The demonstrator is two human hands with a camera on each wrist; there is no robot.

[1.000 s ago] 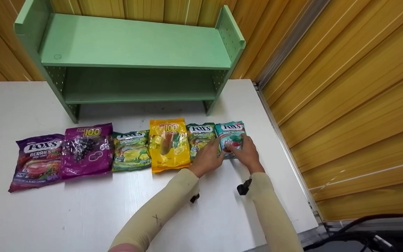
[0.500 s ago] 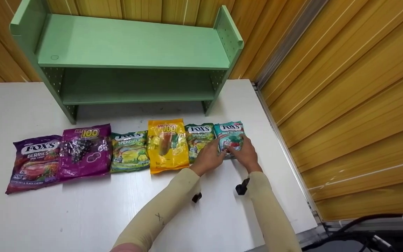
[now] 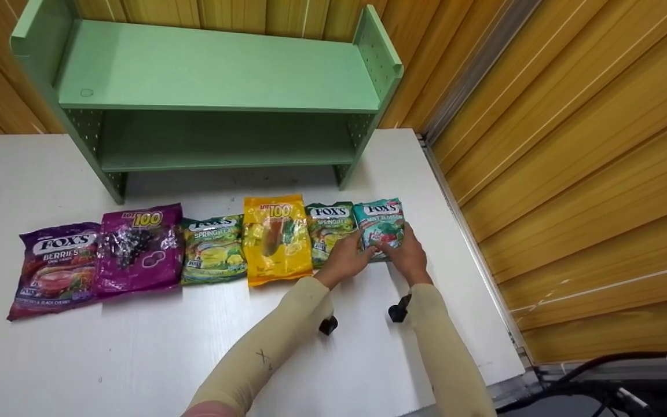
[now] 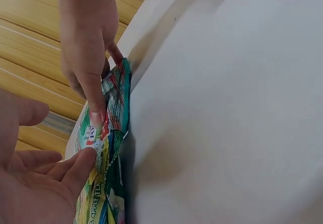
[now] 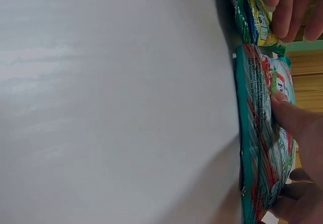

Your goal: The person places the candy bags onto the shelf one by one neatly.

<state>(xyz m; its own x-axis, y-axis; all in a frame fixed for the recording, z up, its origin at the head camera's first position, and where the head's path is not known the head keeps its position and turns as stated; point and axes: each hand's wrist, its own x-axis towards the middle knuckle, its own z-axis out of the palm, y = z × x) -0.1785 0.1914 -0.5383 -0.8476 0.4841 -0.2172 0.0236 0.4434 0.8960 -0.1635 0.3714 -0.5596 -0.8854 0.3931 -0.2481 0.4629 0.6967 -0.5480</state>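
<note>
A teal Fox's mint candy bag [image 3: 380, 220] lies at the right end of a row on the white table. My right hand [image 3: 409, 256] grips it, thumb on its printed front and fingers along its right edge; the right wrist view shows the thumb [image 5: 286, 114] pressing the bag. My left hand [image 3: 342, 259] rests over the lower right of the neighbouring green Fox's candy bag [image 3: 327, 223], covering part of it. In the left wrist view, the left fingers [image 4: 75, 171] are extended, fingertips right where the two bags meet.
Leftward in the row lie a yellow candy bag [image 3: 277, 240], another green Fox's bag [image 3: 213, 250], a magenta bag [image 3: 139, 249] and a purple Fox's bag [image 3: 58, 269]. Behind stands a green two-tier shelf [image 3: 217, 69]. A wood-patterned wall [image 3: 588, 174] borders the table's right side.
Both hands stay at the right end of the row. The left fingers have drawn slightly down and back, uncovering a bit more of the mint bag. The view has shifted slightly.
</note>
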